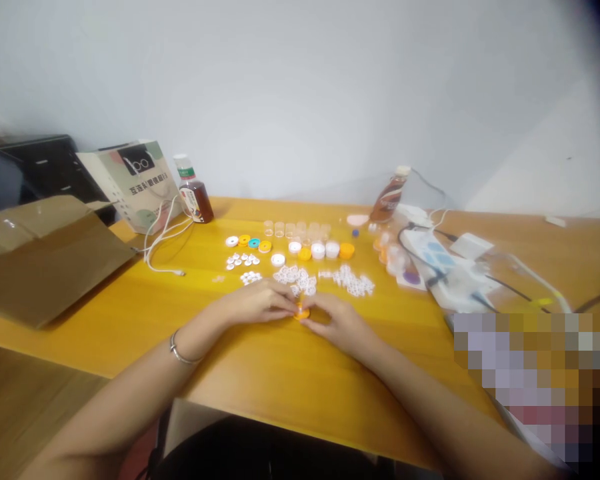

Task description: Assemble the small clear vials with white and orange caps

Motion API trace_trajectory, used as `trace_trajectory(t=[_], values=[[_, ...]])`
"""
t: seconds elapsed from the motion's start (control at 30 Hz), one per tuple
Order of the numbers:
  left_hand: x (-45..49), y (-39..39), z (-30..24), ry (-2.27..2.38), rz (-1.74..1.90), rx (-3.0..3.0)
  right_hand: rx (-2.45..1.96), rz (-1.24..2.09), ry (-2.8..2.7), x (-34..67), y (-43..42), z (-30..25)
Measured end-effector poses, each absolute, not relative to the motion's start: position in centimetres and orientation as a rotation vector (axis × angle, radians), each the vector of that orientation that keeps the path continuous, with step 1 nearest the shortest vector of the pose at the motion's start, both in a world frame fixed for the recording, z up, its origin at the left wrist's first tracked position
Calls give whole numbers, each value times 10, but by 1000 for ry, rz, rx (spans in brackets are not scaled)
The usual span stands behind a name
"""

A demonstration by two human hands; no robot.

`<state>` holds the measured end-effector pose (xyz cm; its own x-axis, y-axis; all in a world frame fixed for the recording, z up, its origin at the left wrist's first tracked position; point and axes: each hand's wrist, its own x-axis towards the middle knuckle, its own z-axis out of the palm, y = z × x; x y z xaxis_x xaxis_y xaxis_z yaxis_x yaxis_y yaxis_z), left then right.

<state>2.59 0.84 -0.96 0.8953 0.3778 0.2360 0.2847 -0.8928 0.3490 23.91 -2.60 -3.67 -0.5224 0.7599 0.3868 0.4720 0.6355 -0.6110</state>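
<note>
Left hand (260,303) and right hand (337,321) meet fingertip to fingertip, both pinched narrow on one orange cap (301,313), nearer the table's (280,373) front edge. I'd judge a low, steady grip best, clear of the white rings (300,277) behind.

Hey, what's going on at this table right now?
A person at a yellow table pinches a small orange cap between the left hand and right hand. Beyond the hands lie heaps of small white rings, a row of coloured caps and some clear cups.
</note>
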Motion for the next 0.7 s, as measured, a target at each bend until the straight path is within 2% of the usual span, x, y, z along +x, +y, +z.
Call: trace_trajectory(t=[0.7], values=[[28, 3, -9, 519, 363, 2876, -961, 537, -2200, 240, -24, -44]])
